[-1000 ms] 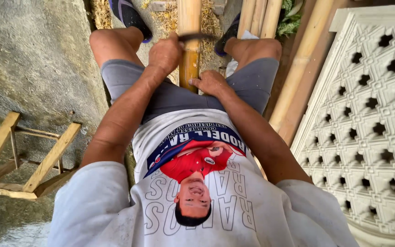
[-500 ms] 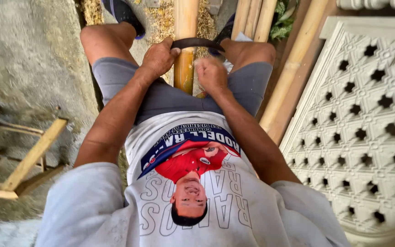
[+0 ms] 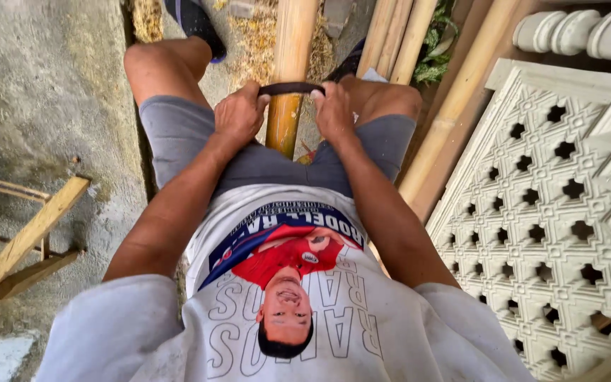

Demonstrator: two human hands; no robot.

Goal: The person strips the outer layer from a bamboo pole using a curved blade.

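I had my left hand (image 3: 238, 117) and right hand (image 3: 334, 112) each clenched tight on one end of the dark curved blade (image 3: 291, 88), laid across the bamboo pole (image 3: 290, 64) at twelve o'clock. More bamboo poles (image 3: 397, 35) lay at one o'clock.

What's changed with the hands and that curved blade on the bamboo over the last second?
A second ago only the left hand gripped the dark curved blade, raised above the bamboo pole, while the right hand lay on the pole. Since then the right hand has taken the blade's other end, and the blade now lies level across the pole. The pole between the knees, the bamboo stack and the wooden frame stayed put.
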